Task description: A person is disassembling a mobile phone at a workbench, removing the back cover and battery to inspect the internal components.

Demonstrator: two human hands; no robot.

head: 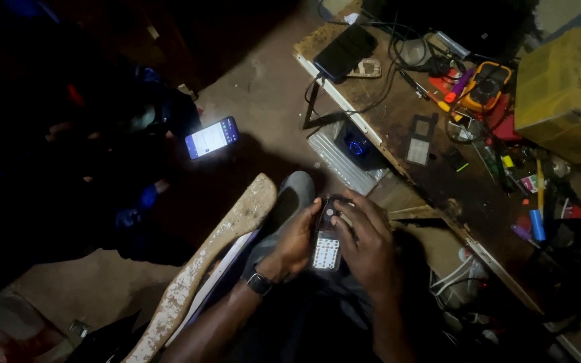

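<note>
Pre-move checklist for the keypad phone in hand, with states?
1. Keypad phone held by both hands: ok.
2. Left hand grips its left edge: ok.
3. Right hand covers its right side and top: ok.
4. Phone over the lap, apart from the workbench: ok.
5. Yellow multimeter on the bench, untouched: ok.
6. Phone casing open or closed: cannot tell, too dark.

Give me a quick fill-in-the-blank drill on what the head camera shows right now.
1. Both hands grip a small keypad ____ over the lap.
2. The left hand has a dark ____ on its wrist.
3. On the workbench, the multimeter has a ____ casing.
4. Another person, left of the right hand, holds a lit ____.

Missing words: phone; watch; yellow; smartphone
</note>
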